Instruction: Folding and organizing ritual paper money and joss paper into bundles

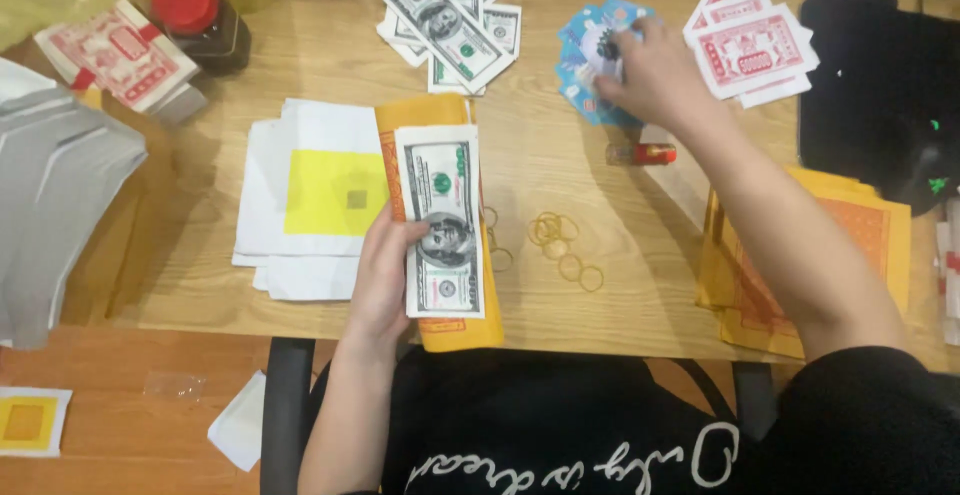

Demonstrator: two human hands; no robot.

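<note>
Nearest me, my left hand [383, 280] pinches a green-and-white paper banknote sheet [443, 223] flat onto a folded orange-yellow paper stack [432, 115] at the near table edge, thumb on top. Right of it lie loose yellow rubber bands [562, 245]. Farther right, my right hand [645, 75] reaches the blue printed paper pile [585, 55], fingers curled on it. I judge I'm mid-assembly; next comes lifting one blue sheet cleanly.

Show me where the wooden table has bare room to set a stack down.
Bare wood lies between the loose rubber bands and the pile of green banknotes, left of the right hand. Another strip runs along the table's near edge below the bands. Crowded: the white and yellow sheets by the left hand, and the orange paper stack.
</note>
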